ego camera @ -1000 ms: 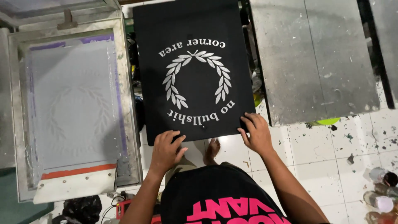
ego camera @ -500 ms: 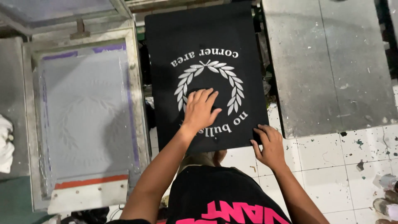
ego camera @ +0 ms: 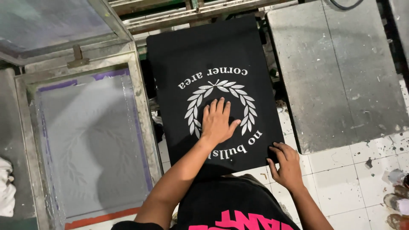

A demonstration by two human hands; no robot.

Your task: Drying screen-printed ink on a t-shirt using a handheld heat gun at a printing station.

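Observation:
A black garment (ego camera: 213, 51) lies stretched flat over a printing board, with a pale wreath (ego camera: 247, 106) and curved lettering printed on it. My left hand (ego camera: 217, 121) rests flat, fingers spread, on the middle of the wreath. At the garment's near right corner, my right hand (ego camera: 286, 164) grips the fabric edge with its fingers curled over it. My own black shirt with pink print (ego camera: 232, 204) fills the bottom middle.
A framed printing screen (ego camera: 91, 140) with a faint wreath stencil lies to the left. A grey paint-flecked board (ego camera: 341, 72) sits to the right. White tiled floor (ego camera: 341, 179) shows below it, with small jars (ego camera: 398, 200) at the right edge. White cloth (ego camera: 6, 187) lies far left.
My left hand left the garment's near edge and moved up onto the centre of the wreath print. My right hand stayed at the near right corner.

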